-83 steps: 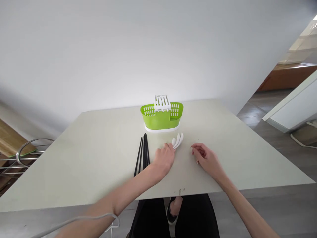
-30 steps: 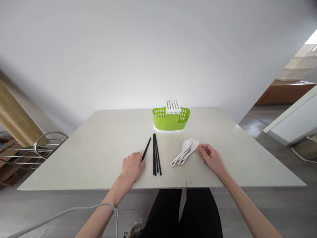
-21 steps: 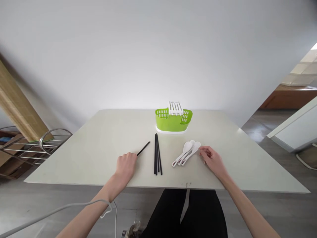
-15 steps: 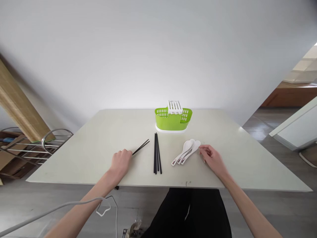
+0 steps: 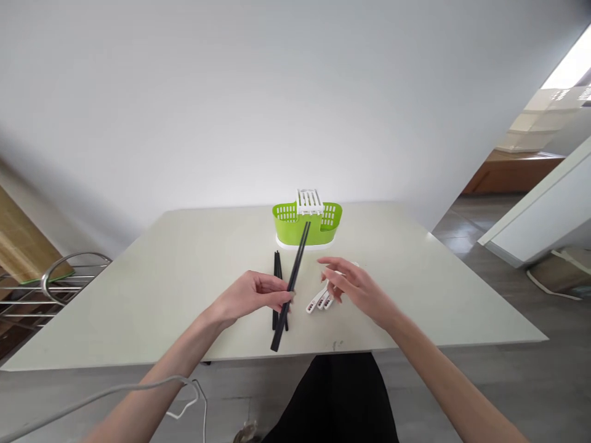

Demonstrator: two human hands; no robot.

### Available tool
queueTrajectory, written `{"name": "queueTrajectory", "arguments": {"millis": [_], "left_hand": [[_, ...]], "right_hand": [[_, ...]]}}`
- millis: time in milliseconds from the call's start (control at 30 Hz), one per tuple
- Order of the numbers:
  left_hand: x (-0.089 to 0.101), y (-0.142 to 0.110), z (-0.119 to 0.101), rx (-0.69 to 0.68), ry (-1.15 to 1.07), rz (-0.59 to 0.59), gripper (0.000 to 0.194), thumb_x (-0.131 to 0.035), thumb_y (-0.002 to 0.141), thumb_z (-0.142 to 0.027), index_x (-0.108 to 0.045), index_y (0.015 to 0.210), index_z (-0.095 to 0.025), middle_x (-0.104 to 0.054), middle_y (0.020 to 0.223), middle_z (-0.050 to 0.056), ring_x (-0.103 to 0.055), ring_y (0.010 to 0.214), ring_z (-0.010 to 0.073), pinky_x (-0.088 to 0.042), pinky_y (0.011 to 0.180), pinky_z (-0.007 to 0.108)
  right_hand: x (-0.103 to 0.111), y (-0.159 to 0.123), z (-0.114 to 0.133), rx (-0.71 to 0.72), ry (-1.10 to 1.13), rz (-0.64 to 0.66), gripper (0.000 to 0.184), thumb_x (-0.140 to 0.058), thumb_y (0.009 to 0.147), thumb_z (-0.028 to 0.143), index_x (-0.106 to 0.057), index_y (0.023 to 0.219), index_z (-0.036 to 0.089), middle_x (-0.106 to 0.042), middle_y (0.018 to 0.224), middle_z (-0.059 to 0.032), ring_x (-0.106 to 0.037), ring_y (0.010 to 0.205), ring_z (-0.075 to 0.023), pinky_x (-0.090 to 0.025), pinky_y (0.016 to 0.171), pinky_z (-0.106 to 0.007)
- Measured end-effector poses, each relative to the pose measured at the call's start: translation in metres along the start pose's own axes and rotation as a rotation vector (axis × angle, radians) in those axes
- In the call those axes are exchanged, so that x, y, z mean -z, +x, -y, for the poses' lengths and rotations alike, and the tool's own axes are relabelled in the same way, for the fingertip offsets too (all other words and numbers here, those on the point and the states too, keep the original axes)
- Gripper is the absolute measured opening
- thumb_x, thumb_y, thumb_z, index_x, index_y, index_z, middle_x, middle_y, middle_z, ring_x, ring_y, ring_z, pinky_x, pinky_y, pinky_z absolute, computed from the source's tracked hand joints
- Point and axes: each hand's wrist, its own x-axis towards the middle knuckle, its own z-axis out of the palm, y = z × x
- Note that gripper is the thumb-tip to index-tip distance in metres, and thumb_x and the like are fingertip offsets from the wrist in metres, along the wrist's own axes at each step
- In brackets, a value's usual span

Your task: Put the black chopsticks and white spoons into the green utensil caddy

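Observation:
Between the thumb and fingers of my left hand (image 5: 256, 293) is a pair of black chopsticks (image 5: 295, 271), held slanting above the table, tips pointing away from me. Other black chopsticks (image 5: 276, 271) lie on the table, partly hidden behind that hand. My right hand (image 5: 353, 286) hovers over the white spoons (image 5: 318, 301), fingers apart and holding nothing; it covers most of the spoon bowls. Beyond both hands stands a green utensil basket (image 5: 295, 232) with a white slatted piece (image 5: 309, 201) across its middle and a white base.
The pale table (image 5: 207, 246) backs against a white wall. A metal rack (image 5: 55, 283) stands at the left, and a white cable (image 5: 115, 389) hangs in front of my left forearm. To the right is a white panel (image 5: 545, 203) on the floor.
My left hand has moved right and lifted the chopstick pair, turning it to point away from me. My right hand has come left over the spoons. The whole view has shifted slightly.

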Motion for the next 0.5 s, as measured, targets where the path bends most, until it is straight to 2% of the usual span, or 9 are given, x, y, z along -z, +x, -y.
{"name": "queueTrajectory", "arguments": {"millis": [67,167,333,400,500], "left_hand": [[-0.008,0.007,-0.003,0.006,-0.053,0.077,0.030,-0.087,0.077,-0.045,-0.085,0.090,-0.018,-0.081,0.087,0.009,-0.075,0.081,0.0222,-0.063,0.080,0.035],[-0.010,0.014,-0.001,0.039,-0.090,0.164,0.028,-0.086,0.079,-0.045,-0.085,0.088,-0.018,-0.080,0.087,0.008,-0.074,0.079,0.0198,-0.062,0.077,0.031],[0.006,0.028,0.013,0.091,-0.117,0.171,0.032,-0.088,0.077,-0.047,-0.085,0.089,-0.018,-0.079,0.088,0.008,-0.072,0.079,0.0189,-0.061,0.077,0.031],[0.017,0.037,0.025,0.049,-0.114,0.092,0.037,-0.085,0.079,-0.052,-0.084,0.091,-0.017,-0.078,0.087,0.008,-0.070,0.078,0.0184,-0.060,0.076,0.031],[0.044,0.054,0.052,-0.083,-0.075,-0.219,0.048,-0.075,0.085,-0.063,-0.080,0.090,-0.015,-0.076,0.087,0.008,-0.067,0.077,0.0179,-0.058,0.073,0.030]], "right_hand": [[-0.008,0.010,0.012,-0.037,0.060,0.081,0.053,-0.067,0.095,0.063,-0.067,0.131,0.024,-0.063,0.092,-0.0018,-0.059,0.069,-0.0139,-0.051,0.061,-0.030],[-0.015,0.025,0.016,-0.085,0.093,0.157,0.053,-0.063,0.097,0.066,-0.071,0.122,0.020,-0.056,0.071,0.0032,-0.054,0.061,-0.0120,-0.046,0.059,-0.028],[-0.025,0.048,0.008,-0.076,0.001,0.123,0.052,-0.061,0.096,0.070,-0.070,0.095,0.019,-0.056,0.062,0.0034,-0.052,0.056,-0.0122,-0.044,0.058,-0.029],[-0.027,0.058,0.011,-0.039,-0.008,0.086,0.053,-0.061,0.095,0.072,-0.067,0.091,0.020,-0.055,0.062,0.0030,-0.053,0.056,-0.0133,-0.045,0.057,-0.030],[-0.023,0.076,0.032,0.104,-0.071,-0.028,0.051,-0.060,0.096,0.071,-0.068,0.090,0.021,-0.057,0.064,0.0014,-0.055,0.056,-0.0141,-0.046,0.054,-0.030]]}}
